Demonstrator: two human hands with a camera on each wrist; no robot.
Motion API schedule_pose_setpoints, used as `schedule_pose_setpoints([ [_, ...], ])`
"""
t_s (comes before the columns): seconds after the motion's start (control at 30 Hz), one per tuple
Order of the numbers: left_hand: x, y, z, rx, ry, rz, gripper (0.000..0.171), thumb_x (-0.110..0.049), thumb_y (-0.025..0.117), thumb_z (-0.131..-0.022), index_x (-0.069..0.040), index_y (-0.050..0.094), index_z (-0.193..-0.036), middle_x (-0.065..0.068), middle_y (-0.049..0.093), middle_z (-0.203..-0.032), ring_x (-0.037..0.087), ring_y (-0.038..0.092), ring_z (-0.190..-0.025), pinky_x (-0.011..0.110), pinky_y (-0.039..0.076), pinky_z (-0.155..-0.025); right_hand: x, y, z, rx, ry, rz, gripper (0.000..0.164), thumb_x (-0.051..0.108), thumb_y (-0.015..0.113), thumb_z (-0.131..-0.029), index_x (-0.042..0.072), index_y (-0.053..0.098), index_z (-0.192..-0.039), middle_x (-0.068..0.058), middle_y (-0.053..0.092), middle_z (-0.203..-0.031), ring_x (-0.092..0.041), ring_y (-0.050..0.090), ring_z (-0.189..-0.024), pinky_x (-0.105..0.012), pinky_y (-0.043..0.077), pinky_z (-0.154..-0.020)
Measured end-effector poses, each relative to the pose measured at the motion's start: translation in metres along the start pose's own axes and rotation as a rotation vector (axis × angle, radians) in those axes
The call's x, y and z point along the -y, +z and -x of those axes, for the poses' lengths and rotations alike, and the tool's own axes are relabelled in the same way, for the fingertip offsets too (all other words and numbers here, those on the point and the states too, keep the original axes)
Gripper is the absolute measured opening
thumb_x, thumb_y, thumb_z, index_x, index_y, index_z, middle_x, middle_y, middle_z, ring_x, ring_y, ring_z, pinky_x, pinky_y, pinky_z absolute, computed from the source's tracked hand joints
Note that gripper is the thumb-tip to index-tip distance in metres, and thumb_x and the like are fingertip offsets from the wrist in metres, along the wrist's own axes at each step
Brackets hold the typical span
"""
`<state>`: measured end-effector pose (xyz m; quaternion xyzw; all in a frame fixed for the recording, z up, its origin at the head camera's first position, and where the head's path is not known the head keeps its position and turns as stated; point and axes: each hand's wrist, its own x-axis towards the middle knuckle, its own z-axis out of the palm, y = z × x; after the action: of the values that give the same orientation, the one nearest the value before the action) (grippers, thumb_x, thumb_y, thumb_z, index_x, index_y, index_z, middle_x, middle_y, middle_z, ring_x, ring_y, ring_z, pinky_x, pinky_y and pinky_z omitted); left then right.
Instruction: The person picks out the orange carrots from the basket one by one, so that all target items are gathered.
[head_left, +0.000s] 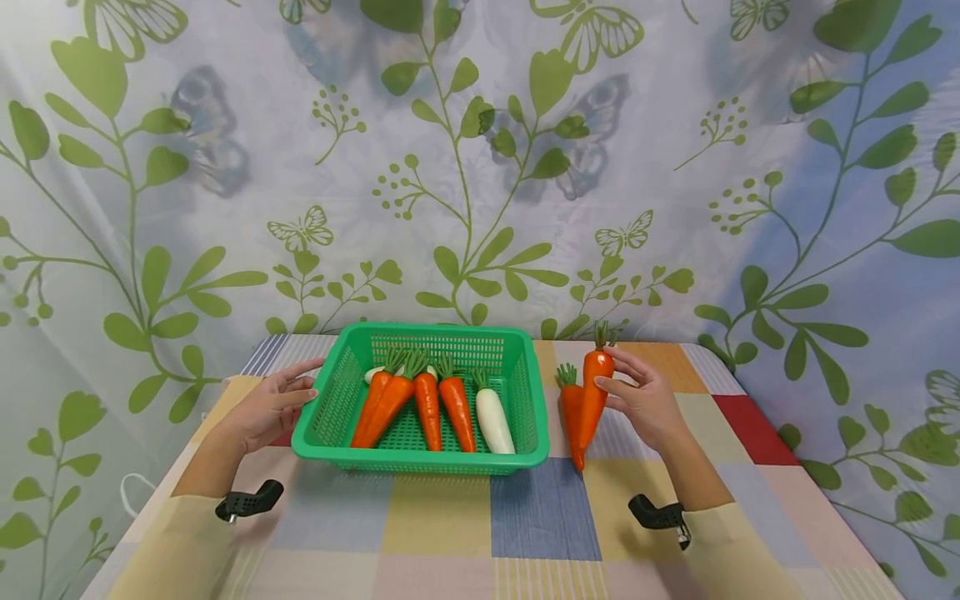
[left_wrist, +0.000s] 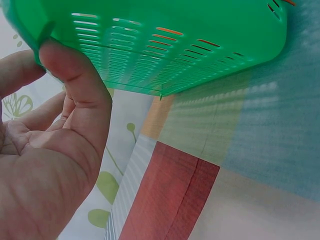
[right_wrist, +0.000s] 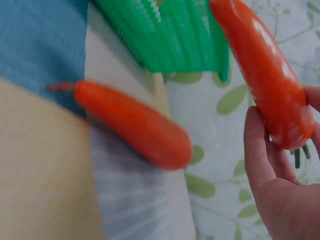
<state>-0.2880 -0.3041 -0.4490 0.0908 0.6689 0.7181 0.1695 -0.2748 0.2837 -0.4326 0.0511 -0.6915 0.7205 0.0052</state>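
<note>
My left hand (head_left: pixel 262 408) grips the left rim of a green plastic basket (head_left: pixel 420 461), thumb at its outer wall in the left wrist view. Inside lie several orange carrots (head_left: pixel 456 412) with green tops and a white radish (head_left: pixel 493 419); another pale piece is mostly hidden behind the carrots. To the right of the basket, my right hand (head_left: pixel 647 402) pinches a carrot (head_left: pixel 595 387) near its leafy end, its tip pointing down. A second carrot (right_wrist: pixel 132 125) lies on the table beside it, partly covered by the held one in the head view.
A patchwork-checked cloth (head_left: pixel 442 517) covers the table. Behind it hangs a curtain (head_left: pixel 480 150) printed with green leaves and butterflies. A black wrist mount (head_left: pixel 250 501) sits on the left arm, another mount (head_left: pixel 658 514) on the right. A white cable (head_left: pixel 131 492) loops at the left edge.
</note>
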Motion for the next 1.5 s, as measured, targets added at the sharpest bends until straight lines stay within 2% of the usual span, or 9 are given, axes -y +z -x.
schedule_pose_setpoints([
  [0.13,0.000,0.000,-0.001,0.006,0.004,0.007,0.069,-0.006,0.055,-0.105,-0.004,0.017,-0.162,-0.005,0.061,-0.106,0.007,0.070,-0.094,0.024,0.061,-0.086,-0.006,-0.010,-0.002,-0.004,0.033,0.085,0.066,0.015,0.072,-0.096,0.007,0.043,-0.155,-0.006,0.051,-0.134,-0.009,0.070,-0.102,-0.030,0.063,-0.084],
  [0.3,0.000,-0.001,-0.001,0.009,0.004,0.013,0.069,-0.006,0.055,-0.105,-0.004,0.017,-0.162,-0.004,0.062,-0.106,0.007,0.071,-0.094,0.025,0.061,-0.086,-0.009,-0.019,-0.002,0.012,0.088,0.184,0.066,0.018,0.072,-0.097,0.005,0.042,-0.155,-0.020,0.046,-0.145,-0.008,0.070,-0.101,-0.033,0.063,-0.085],
  [0.43,0.000,-0.001,-0.001,0.011,0.007,0.011,0.069,-0.006,0.055,-0.105,-0.004,0.017,-0.162,-0.004,0.063,-0.107,0.007,0.071,-0.095,0.025,0.061,-0.086,-0.013,-0.025,-0.005,0.034,0.122,0.219,0.066,0.019,0.071,-0.097,0.005,0.042,-0.154,-0.026,0.042,-0.151,-0.008,0.069,-0.102,-0.036,0.063,-0.087],
  [0.7,0.001,-0.001,0.000,0.017,-0.002,0.019,0.070,-0.007,0.055,-0.105,-0.005,0.015,-0.163,-0.004,0.064,-0.109,0.009,0.072,-0.096,0.026,0.061,-0.087,-0.025,-0.035,-0.012,0.078,0.167,0.246,0.065,0.015,0.071,-0.097,0.001,0.043,-0.153,-0.029,0.041,-0.154,-0.013,0.068,-0.103,-0.038,0.063,-0.087],
  [1.03,0.002,-0.002,0.000,0.012,0.001,0.010,0.070,-0.008,0.055,-0.105,-0.005,0.016,-0.163,-0.004,0.064,-0.110,0.009,0.071,-0.098,0.026,0.061,-0.088,-0.034,-0.041,-0.023,0.104,0.221,0.361,0.064,0.015,0.073,-0.094,0.006,0.047,-0.152,-0.027,0.040,-0.157,-0.026,0.063,-0.116,-0.041,0.062,-0.090],
  [1.5,0.000,0.000,0.001,0.006,-0.009,0.008,0.072,-0.009,0.057,-0.104,-0.005,0.016,-0.163,-0.003,0.064,-0.110,0.010,0.071,-0.098,0.027,0.061,-0.088,-0.039,-0.048,-0.028,0.141,0.243,0.451,0.062,0.020,0.076,-0.093,0.005,0.052,-0.149,-0.027,0.050,-0.148,-0.024,0.065,-0.110,-0.041,0.062,-0.092],
])
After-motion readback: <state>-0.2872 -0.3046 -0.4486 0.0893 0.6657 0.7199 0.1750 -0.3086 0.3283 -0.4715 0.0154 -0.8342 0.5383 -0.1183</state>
